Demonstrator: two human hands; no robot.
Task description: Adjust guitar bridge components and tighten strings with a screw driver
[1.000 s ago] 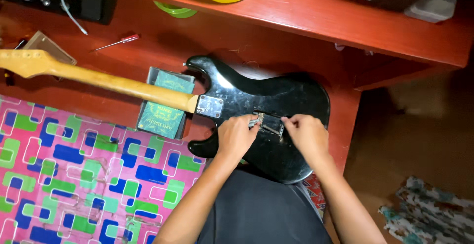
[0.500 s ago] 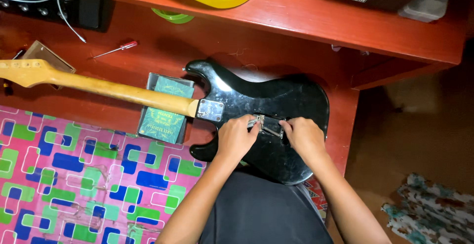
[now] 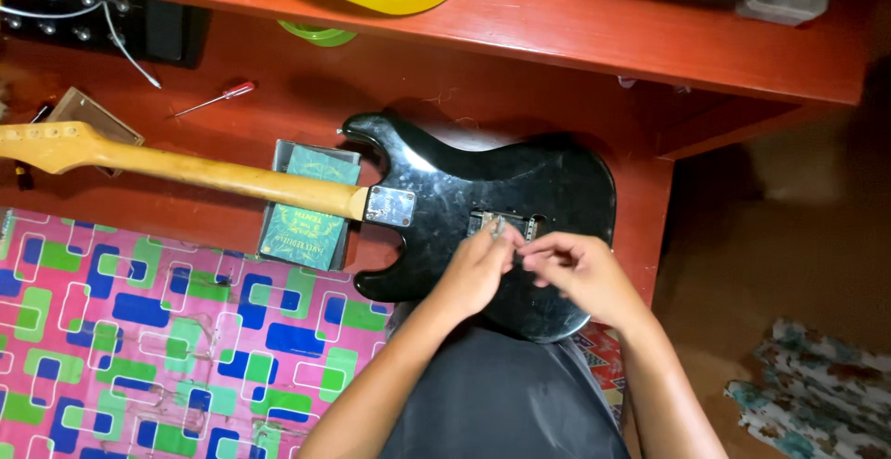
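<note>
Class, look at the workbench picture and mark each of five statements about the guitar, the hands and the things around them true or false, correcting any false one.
1. The black guitar body lies with its back side up. True.
2. Both hands work at the headstock end of the neck. False: the left hand and right hand are at the open cavity in the body's back.
3. A red-handled screwdriver lies on the red table, apart from the hands. True.
4. The green booklet lies on top of the guitar neck. False: it lies under the neck.
5. The patterned mat is plain grey. False: it is pink with blue and green shapes.
</note>
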